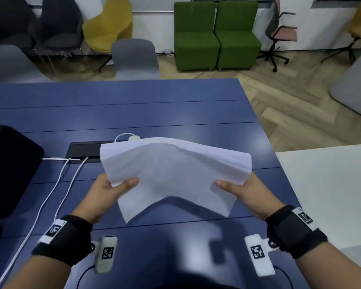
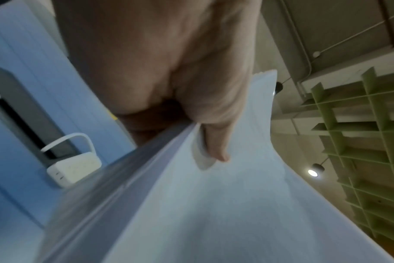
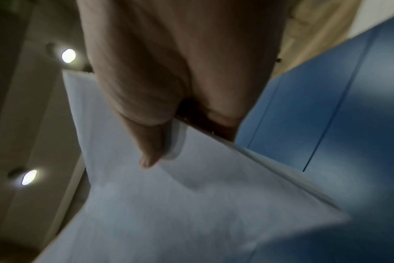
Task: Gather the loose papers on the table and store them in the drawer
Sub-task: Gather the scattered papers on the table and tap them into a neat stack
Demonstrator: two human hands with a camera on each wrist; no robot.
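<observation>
A stack of white papers (image 1: 171, 174) is held up above the blue table (image 1: 133, 109), arched upward in its middle. My left hand (image 1: 111, 190) pinches its left edge, thumb on top and the other fingers hidden beneath. My right hand (image 1: 240, 190) pinches the right edge the same way. In the left wrist view the thumb presses the papers (image 2: 225, 204) from above. The right wrist view shows the thumb lying on the papers (image 3: 180, 204). No drawer is in view.
A black bag (image 1: 6, 170) lies at the table's left. White cables (image 1: 56, 197) run from a black cable slot (image 1: 83, 152), and a white charger (image 2: 73, 170) sits beside it. A white table (image 1: 329, 195) adjoins on the right. Chairs and green seats (image 1: 216, 34) stand beyond.
</observation>
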